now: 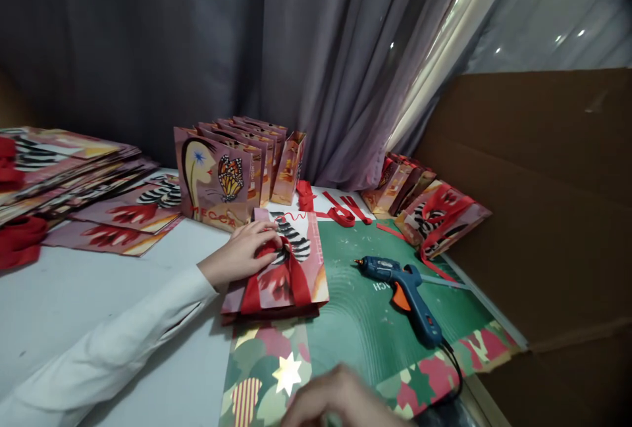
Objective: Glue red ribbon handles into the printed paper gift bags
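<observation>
My left hand (249, 246) lies on a pink printed paper gift bag (316, 269) with a zebra-striped butterfly pattern. Its thumb and fingertips close on a red ribbon (299, 282) that loops across the bag's front. At the bottom edge my right hand (340, 397) is blurred and partly cut off, apart from the bag. Its fingers curl in, and a small greenish bit shows under them, too unclear to name. A blue glue gun (395, 276) with an orange trigger lies to the right of the bag, a glue stick out of its back.
Several upright gift bags (217, 177) stand behind, and more with red ribbons (434, 213) sit at right. Flat bags (74, 177) are stacked at left. Cut ribbon pieces (340, 213) lie behind the green board (345, 322). A cardboard wall (553, 203) bounds the right side.
</observation>
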`<state>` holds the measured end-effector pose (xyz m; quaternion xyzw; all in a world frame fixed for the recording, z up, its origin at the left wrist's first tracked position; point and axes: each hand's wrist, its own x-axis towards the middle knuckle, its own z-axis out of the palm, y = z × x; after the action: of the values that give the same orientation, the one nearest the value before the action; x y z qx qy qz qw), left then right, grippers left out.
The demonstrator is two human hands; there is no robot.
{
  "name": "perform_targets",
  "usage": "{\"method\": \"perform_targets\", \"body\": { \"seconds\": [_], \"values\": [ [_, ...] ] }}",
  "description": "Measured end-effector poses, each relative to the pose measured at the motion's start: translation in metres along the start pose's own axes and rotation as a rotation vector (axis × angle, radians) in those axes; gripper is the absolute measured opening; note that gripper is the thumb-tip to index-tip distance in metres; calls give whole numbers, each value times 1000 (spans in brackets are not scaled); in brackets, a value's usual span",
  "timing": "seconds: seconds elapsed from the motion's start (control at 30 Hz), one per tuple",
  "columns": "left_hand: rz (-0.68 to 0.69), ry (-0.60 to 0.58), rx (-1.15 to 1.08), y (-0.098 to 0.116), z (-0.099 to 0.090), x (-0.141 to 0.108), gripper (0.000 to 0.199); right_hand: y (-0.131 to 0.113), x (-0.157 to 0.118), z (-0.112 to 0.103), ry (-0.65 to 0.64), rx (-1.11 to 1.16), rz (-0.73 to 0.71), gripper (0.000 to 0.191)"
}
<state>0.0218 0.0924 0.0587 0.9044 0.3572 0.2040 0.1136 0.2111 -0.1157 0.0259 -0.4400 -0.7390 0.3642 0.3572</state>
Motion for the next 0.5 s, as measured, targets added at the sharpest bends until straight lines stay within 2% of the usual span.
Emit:
{"method": "perform_targets", "body": {
  "seconds": [0.07,0.13,0.17,0.23,0.3,0.33,0.4,0.43,0.5],
  "values": [
    [-22,11,-6,-10,2,4,24,-12,37,-65,32,-24,49,34],
    [-21,-5,-40,-13,3,5,25,-10,90,-131,151,-288,210,30],
    [-18,-6,-54,-13,2,4,27,-3,119,-159,244,-495,332,27],
    [-14,13,-53,-9,-4,3,28,21,172,-204,311,-624,446,22],
    [-11,40,-25,-4,-15,0,29,52,208,-228,312,-683,543,14],
    [-6,56,-4,0,-21,-3,29,68,219,-234,319,-702,579,17],
    [16,108,52,6,-30,-13,29,98,229,-238,351,-719,628,24],
    [15,174,101,10,-32,-21,29,111,231,-237,375,-721,640,25],
    [50,234,234,18,-25,-43,32,134,232,-234,431,-719,636,30]
  ]
}}
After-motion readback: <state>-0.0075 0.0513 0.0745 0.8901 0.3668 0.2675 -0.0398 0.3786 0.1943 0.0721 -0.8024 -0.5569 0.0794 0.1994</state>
